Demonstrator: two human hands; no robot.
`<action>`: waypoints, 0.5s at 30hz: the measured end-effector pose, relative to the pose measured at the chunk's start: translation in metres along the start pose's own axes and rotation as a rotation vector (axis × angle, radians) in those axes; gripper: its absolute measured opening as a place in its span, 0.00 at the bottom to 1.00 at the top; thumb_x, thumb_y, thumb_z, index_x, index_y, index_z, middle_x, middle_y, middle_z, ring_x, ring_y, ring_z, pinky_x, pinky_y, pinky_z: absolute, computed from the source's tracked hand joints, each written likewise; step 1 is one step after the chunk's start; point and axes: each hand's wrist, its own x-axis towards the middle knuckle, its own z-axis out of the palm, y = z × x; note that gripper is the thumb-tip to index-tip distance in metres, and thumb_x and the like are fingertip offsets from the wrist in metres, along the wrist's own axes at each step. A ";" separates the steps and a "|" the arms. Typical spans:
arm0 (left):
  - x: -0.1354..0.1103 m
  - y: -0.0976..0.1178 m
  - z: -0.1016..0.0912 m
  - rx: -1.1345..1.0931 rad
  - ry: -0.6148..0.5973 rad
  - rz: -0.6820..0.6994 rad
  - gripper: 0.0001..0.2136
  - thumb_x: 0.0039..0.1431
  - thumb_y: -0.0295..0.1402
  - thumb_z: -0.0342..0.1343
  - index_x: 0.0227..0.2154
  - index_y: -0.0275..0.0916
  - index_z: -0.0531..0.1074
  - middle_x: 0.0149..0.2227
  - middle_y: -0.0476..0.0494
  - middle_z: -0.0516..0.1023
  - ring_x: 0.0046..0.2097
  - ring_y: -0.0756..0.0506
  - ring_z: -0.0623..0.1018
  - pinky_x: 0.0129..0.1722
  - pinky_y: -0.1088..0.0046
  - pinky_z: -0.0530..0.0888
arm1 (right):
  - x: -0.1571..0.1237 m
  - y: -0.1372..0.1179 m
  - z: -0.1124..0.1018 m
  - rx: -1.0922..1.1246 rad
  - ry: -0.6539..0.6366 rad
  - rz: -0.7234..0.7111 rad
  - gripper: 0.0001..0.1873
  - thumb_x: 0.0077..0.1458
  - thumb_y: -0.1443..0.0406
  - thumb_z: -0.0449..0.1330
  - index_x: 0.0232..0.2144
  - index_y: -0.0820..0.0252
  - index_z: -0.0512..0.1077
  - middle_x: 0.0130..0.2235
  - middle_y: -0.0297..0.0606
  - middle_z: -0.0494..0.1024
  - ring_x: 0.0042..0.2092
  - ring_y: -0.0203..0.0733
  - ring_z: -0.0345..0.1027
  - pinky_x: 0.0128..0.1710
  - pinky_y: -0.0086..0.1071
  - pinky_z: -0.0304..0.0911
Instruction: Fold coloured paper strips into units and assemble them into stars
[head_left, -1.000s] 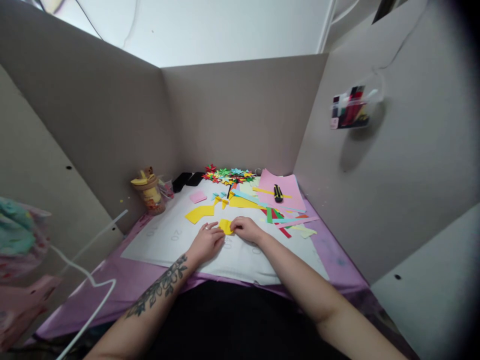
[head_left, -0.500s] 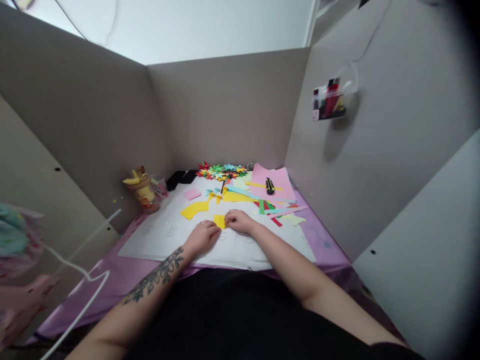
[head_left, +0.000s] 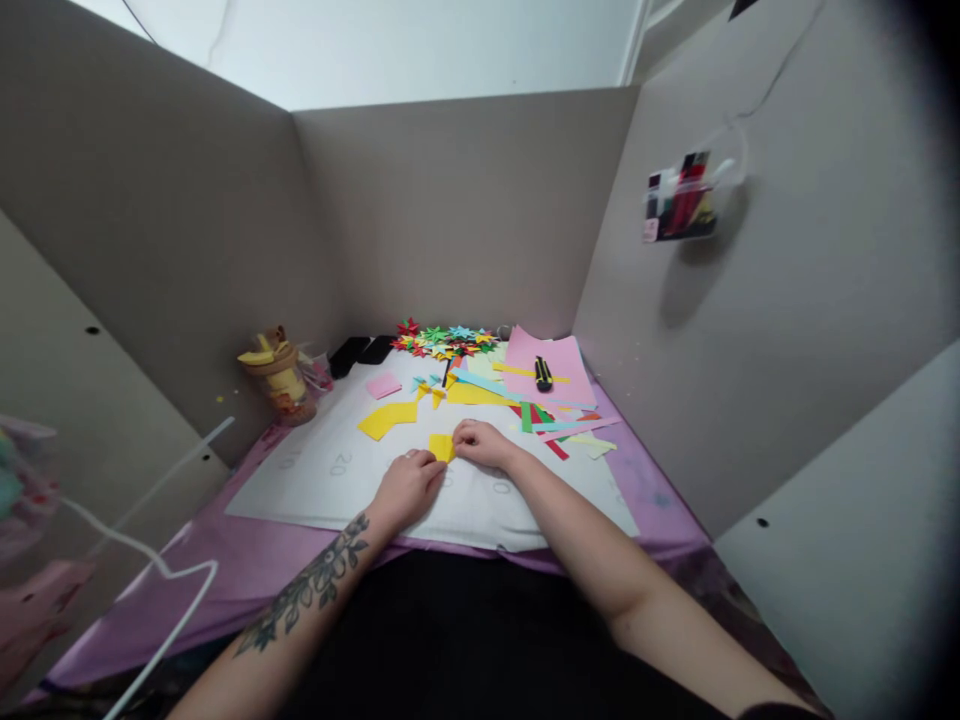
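A small square of yellow paper (head_left: 441,447) lies on the white sheet in front of me. My left hand (head_left: 409,486) pinches or presses its near left edge, fingers closed. At its right side, my right hand (head_left: 481,443) has curled fingers on the paper's edge. Beyond lie two larger yellow paper pieces (head_left: 388,419), which touch or overlap. Little folded yellow and light-blue paper shapes (head_left: 431,392) sit farther back. A pink paper stack (head_left: 384,385) is to the left of them.
Folded paper stars (head_left: 442,340) in several colours are heaped at the back. A black-and-yellow utility knife (head_left: 543,374) rests on pink sheets (head_left: 574,362). Coloured strips (head_left: 551,420) lie at right. A decorated pot (head_left: 283,380) stands left; a clear holder (head_left: 682,200) hangs on the right wall.
The camera view has shifted slightly. Both hands stay at the yellow paper square, with only a small movement of the fingers.
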 end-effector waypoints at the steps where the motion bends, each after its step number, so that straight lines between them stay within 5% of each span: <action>1: 0.000 0.002 0.001 0.003 0.001 -0.016 0.13 0.63 0.34 0.44 0.39 0.42 0.74 0.37 0.41 0.74 0.41 0.44 0.71 0.41 0.66 0.68 | 0.001 0.000 0.001 -0.011 0.007 0.010 0.05 0.46 0.73 0.60 0.25 0.60 0.75 0.34 0.35 0.73 0.36 0.36 0.68 0.38 0.28 0.63; 15: 0.000 0.013 0.007 0.058 -0.038 -0.068 0.11 0.62 0.30 0.44 0.39 0.38 0.71 0.38 0.40 0.73 0.43 0.42 0.71 0.43 0.64 0.67 | 0.011 -0.005 0.008 -0.137 0.040 0.096 0.03 0.48 0.70 0.59 0.25 0.60 0.73 0.36 0.35 0.70 0.37 0.36 0.66 0.38 0.28 0.60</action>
